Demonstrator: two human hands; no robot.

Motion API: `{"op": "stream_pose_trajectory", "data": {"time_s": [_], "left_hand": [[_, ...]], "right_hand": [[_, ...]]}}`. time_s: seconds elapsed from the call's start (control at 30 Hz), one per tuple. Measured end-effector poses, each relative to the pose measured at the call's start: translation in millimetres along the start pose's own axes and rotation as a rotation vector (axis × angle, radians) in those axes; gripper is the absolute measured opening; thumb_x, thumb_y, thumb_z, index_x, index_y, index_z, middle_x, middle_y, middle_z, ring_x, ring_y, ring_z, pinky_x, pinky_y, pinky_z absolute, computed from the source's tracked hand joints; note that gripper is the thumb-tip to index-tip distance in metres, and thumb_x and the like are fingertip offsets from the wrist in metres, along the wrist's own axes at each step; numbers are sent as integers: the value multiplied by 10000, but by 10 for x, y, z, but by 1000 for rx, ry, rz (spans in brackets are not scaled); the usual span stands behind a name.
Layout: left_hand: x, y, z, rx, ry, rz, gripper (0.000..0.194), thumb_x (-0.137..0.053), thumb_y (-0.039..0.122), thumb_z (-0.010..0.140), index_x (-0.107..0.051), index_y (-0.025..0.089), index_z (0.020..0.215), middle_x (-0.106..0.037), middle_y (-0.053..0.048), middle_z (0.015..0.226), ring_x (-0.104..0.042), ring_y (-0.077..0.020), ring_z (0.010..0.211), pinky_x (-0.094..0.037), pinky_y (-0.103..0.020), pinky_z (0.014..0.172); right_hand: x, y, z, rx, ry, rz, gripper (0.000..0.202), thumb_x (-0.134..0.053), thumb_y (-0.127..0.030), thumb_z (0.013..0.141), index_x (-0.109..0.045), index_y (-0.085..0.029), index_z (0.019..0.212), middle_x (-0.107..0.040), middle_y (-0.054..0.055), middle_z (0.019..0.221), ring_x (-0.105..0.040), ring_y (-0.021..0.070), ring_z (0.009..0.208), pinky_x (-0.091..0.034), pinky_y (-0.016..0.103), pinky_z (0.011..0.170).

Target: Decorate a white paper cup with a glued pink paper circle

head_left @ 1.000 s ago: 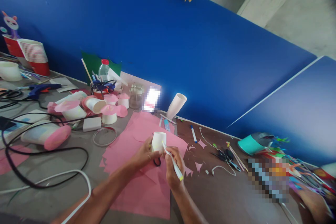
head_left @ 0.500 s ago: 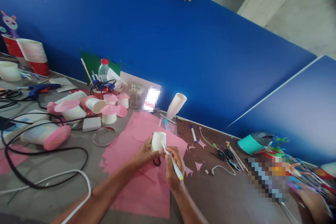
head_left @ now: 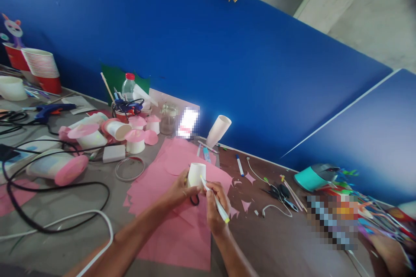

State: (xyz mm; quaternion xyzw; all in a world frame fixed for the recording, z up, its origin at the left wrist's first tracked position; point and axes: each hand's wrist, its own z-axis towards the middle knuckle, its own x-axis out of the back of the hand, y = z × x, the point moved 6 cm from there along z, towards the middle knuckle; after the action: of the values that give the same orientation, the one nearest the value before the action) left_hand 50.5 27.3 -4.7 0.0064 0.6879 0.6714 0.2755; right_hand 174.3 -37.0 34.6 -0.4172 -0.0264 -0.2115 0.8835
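Note:
My left hand (head_left: 182,188) is closed around a small white paper cup (head_left: 196,174), holding it above the pink paper sheets (head_left: 175,242). Between the fingers of my right hand (head_left: 217,208) is a white marker with a yellow end (head_left: 222,210). Its tip touches or nearly touches the side of the cup; which of the two I cannot tell. A dark loop (head_left: 194,200) shows just under the cup. Pink paper scraps (head_left: 246,205) lie to the right of my right hand.
Cups with pink paper pieces (head_left: 134,140), a tape ring (head_left: 129,169) and black cable (head_left: 107,199) are on the left. Behind stand a glass jar (head_left: 168,120) and tilted white cups (head_left: 219,130). Scissors (head_left: 281,192) and a blue marker (head_left: 239,165) lie right. Another person's hand (head_left: 388,249) is at far right.
My right hand and the marker have shifted very slightly to the right and down along the cup. My left hand and the cup stay nearly still.

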Motion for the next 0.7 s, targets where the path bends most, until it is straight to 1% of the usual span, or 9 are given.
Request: {"op": "stream_pose_trajectory", "data": {"time_s": [0.07, 0.23, 0.33, 0.43, 0.6, 0.7], "left_hand": [[-1, -10, 1, 7, 2, -8, 596, -836, 379, 596, -584, 155, 1088, -716, -47, 841, -666, -215, 762, -511, -303, 682], [29, -24, -4, 15, 36, 23, 596, -834, 356, 608, -578, 152, 1106, -696, -44, 875, -656, -225, 806, -505, -313, 715], [30, -8, -7, -7, 26, 26, 586, -827, 356, 612, -577, 146, 1099, -686, -47, 881, -647, -232, 821, -502, -315, 720], [25, 4, -6, -24, 19, 44, 554, -819, 364, 622, -582, 152, 1076, -680, -47, 869, -635, -211, 789, -494, -300, 698], [20, -25, 14, -19, 19, 11, 617, -832, 385, 575, -573, 165, 1091, -690, -39, 890, -642, -214, 801, -498, -309, 718], [30, -45, 21, -16, 27, -5, 604, -828, 366, 579, -572, 159, 1085, -688, -38, 902, -643, -219, 831, -498, -308, 731]], "right_hand": [[-4, -8, 1, -3, -9, 17, 168, -482, -285, 956, -631, -220, 998, -631, 43, 879, -632, 183, 778, -532, 330, 689], [-16, -42, 12, 14, -38, 37, 161, -489, -265, 951, -631, -227, 1014, -635, 44, 898, -637, 180, 789, -532, 317, 684], [-5, -65, 19, 35, -28, 29, 156, -491, -245, 945, -636, -233, 1001, -644, 44, 903, -644, 184, 817, -529, 313, 702], [11, -74, 19, 52, -13, 19, 153, -493, -230, 938, -642, -234, 974, -651, 43, 895, -653, 194, 850, -532, 318, 719], [32, -30, 17, 25, 12, 5, 144, -492, -234, 934, -635, -218, 951, -658, 45, 897, -652, 184, 792, -531, 312, 685], [45, -4, 18, 0, 34, -4, 148, -486, -245, 939, -631, -213, 943, -644, 36, 860, -634, 178, 767, -521, 304, 666]]}}
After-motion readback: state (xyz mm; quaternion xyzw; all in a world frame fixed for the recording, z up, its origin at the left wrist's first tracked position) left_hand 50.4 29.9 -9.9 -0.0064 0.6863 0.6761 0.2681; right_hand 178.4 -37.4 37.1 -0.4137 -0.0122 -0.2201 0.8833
